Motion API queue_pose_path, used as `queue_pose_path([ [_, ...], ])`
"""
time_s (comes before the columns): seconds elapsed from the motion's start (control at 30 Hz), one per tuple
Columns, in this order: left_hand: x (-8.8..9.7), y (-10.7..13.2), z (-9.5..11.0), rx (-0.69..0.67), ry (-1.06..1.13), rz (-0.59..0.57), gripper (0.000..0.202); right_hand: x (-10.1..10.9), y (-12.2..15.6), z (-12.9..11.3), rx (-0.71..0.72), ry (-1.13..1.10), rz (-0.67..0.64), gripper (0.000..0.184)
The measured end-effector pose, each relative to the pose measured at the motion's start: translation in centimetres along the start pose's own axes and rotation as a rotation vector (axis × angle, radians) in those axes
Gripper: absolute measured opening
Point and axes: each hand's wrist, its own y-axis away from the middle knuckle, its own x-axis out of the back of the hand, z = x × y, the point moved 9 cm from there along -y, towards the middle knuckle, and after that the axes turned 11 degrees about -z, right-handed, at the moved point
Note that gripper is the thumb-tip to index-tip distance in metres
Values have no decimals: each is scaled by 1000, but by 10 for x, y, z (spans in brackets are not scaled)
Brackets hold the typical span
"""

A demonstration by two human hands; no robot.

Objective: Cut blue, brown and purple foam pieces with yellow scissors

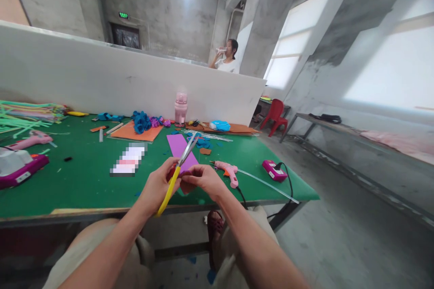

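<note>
- Yellow-handled scissors (175, 176) slant across our left hand (158, 185), blades pointing away from us and slightly parted; we judge that this angle keeps the points clear of our fingers.
- Our left grip is curled closed about the scissors near the handle; we cannot tell whether a finger sits inside a loop.
- Our right hand (207, 181) has its thumb and forefinger pinched together on a small brown piece (187, 187), just above the near edge of the surface (84, 189). We suppose it is held close to the left fingertips so both hands can steady it, though the fingers hide where they meet.
- A purple sheet (176, 145) lies flat beyond our hands, partly behind the blades, probably to be within easy reach.
- A pink glue gun (226, 169) rests on its side just right of our right hand; its cord drops over the near edge, likely so that it does not cross the work.
- Blue bundles (141, 122) sit on an orange sheet (135, 133) farther back, perhaps grouped to keep them together.
- A pink bottle (181, 108) stands upright by the white partition (129, 76), well apart from our hands.
</note>
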Motion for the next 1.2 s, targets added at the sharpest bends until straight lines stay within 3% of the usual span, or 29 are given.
queue_pose_path([
  [0.17, -3, 0, 2, -12, -2, -44, 38, 1, 1, -2, 4, 30, -4, 33],
  [0.27, 0, 2, 5, -17, -5, -43, 38, 15, 3, -14, 103, -10, 101, 26],
  [0.4, 1, 8, 11, -10, -167, -104, 37, 40, 10, -28, 243, -125, 234, 19],
  [0.57, -6, 14, 19, 68, -435, -250, 21, 55, 16, -37, 343, -225, 275, 20],
  [0.73, -15, 16, 26, 42, -580, -310, 27, 55, 18, -37, 334, -277, 276, 23],
  [1.2, -23, 15, 19, 21, -674, -284, 29, 46, 18, -41, 362, -218, 215, 25],
])
